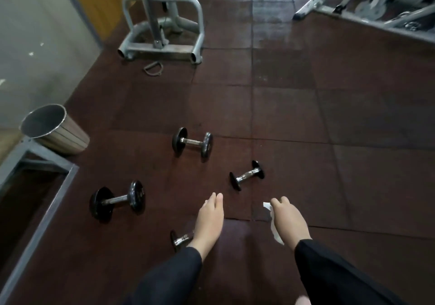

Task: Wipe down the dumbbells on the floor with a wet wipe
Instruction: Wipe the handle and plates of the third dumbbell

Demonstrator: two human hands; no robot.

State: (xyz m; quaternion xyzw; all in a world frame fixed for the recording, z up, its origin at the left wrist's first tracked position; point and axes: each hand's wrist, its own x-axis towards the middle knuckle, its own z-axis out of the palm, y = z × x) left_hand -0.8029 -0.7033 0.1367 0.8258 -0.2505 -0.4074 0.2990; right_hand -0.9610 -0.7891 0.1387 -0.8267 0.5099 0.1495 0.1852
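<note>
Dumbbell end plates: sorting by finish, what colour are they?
Glossy black on the dumbbell, with a chrome handle; head view.

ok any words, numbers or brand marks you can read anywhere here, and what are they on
None can be read.
Dumbbell plates: any weight markings are too blurred to make out.
Wet wipe in the right hand: plain white, no print.
Metal bin and machine frame: no label visible.

Black dumbbells [192, 145], white wipe [273, 224], maroon floor [306, 140].
</note>
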